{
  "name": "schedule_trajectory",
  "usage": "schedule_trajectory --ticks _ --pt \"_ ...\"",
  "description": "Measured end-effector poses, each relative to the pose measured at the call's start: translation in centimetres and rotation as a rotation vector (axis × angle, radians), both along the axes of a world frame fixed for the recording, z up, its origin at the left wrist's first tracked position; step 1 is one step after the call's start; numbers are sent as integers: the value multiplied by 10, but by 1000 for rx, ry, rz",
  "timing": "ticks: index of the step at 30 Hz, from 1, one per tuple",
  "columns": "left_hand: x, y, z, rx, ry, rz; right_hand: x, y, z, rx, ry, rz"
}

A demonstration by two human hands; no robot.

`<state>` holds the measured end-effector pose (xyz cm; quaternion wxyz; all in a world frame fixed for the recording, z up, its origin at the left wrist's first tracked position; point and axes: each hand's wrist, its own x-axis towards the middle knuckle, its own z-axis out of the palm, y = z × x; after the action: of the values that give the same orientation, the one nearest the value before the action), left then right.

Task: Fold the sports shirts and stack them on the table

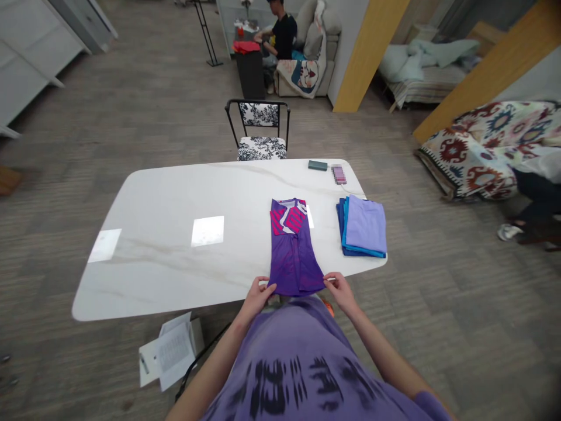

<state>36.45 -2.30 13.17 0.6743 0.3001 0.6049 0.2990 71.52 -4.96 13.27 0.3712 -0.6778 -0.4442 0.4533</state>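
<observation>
A purple garment [293, 251] with a pink and white patterned top lies folded into a narrow strip on the white table [175, 245], near its front edge. My left hand [258, 294] pinches the garment's near left corner. My right hand [339, 289] pinches its near right corner. Both hands sit at the table's front edge, fingers closed on the fabric. To the right of the garment lies a stack of folded blue and lilac clothes [363, 227].
A dark power bank [318, 165] and a phone [339, 174] lie at the table's far right. A patterned chair [260, 131] stands behind the table. Papers [169, 351] lie on the floor at left. A person [280, 32] sits far back; another person's leg [532, 216] shows at right.
</observation>
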Motion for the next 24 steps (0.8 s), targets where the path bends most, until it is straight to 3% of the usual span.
schedule_trajectory --ticks 3,5,7,10,13,15,17,20,24 --pt "4 58 21 -1 -23 85 10 57 18 -46 70 0" --pt "10 111 30 17 -21 121 18 114 22 -51 103 16" --pt "18 172 30 33 -10 145 26 181 17 -18 122 27" --pt "34 269 9 37 36 176 34 293 -7 42 137 51" --pt "51 358 -30 49 120 194 34 396 -48 45 133 64" --pt "63 400 -59 64 206 190 31 445 -78 24 70 53" --pt "75 423 -88 91 312 172 26 472 -107 29 -82 89" --pt "93 424 -123 197 463 64 14 474 -141 114 -372 321" --pt "110 399 -159 479 812 -441 0 447 -174 189 -585 673"
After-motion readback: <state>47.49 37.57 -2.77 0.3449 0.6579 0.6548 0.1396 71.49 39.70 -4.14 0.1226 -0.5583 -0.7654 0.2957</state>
